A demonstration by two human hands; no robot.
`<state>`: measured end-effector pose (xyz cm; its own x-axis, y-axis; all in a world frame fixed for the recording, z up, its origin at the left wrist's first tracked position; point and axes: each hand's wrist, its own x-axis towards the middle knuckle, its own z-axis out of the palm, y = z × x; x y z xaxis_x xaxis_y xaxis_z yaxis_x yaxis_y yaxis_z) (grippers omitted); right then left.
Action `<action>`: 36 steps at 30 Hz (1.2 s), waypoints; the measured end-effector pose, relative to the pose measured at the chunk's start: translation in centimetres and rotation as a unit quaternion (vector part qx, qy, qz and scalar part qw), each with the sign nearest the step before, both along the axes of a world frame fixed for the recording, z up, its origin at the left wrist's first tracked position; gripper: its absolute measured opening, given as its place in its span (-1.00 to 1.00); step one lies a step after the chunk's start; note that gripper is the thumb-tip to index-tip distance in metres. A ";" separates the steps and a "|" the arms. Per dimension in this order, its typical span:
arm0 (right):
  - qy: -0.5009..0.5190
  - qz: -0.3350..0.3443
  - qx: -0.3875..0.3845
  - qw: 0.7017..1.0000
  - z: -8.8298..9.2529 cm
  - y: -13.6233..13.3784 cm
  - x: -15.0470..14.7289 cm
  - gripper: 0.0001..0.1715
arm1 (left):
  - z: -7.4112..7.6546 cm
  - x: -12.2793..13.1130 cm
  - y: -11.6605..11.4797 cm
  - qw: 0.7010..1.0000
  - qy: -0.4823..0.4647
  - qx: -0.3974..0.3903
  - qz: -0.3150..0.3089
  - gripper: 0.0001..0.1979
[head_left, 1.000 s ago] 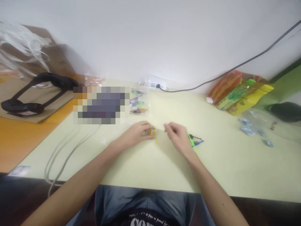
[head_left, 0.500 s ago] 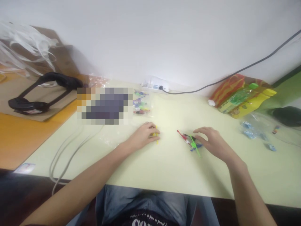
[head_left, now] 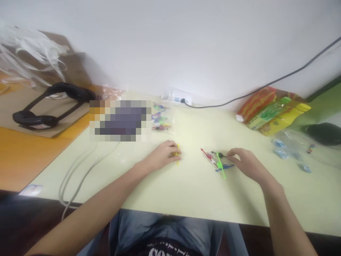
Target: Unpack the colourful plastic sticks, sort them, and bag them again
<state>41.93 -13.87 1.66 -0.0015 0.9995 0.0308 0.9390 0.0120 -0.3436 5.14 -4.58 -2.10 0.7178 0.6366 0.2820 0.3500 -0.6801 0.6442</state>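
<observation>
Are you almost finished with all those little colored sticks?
Nothing looks finished yet. The left hand holds a yellow stick against the table. The right hand fingers a small pile of red, green, blue and black sticks. A clear bag of more sticks lies further back, so there seems plenty left.

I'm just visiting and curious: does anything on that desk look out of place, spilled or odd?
Nothing looks spilled or broken. Small coloured plastic pieces lie loosely heaped by the right hand, the left hand pinches a yellow piece, and grey cables trail over the table's near edge.
</observation>
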 end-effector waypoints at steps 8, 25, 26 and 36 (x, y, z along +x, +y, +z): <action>0.012 -0.140 0.067 0.988 2.1 0.9 1.4 -0.83 | 0.1 -0.2 0.1 1.000 0.000 -0.016 0.019 -0.79; 0.775 -0.080 -0.083 0.621 -0.9 -3.2 -18.4 -0.57 | 2.4 1.1 -2.1 0.994 -0.090 0.065 0.024 -0.62; 0.783 -0.073 -0.089 0.612 -0.9 -3.2 -18.5 -0.56 | 2.5 1.4 -2.3 0.994 -0.096 0.055 0.010 -0.63; 0.480 -0.030 0.032 0.876 -0.4 -2.1 -16.5 -0.77 | 3.0 3.6 -0.9 0.995 -0.047 0.092 0.013 -0.79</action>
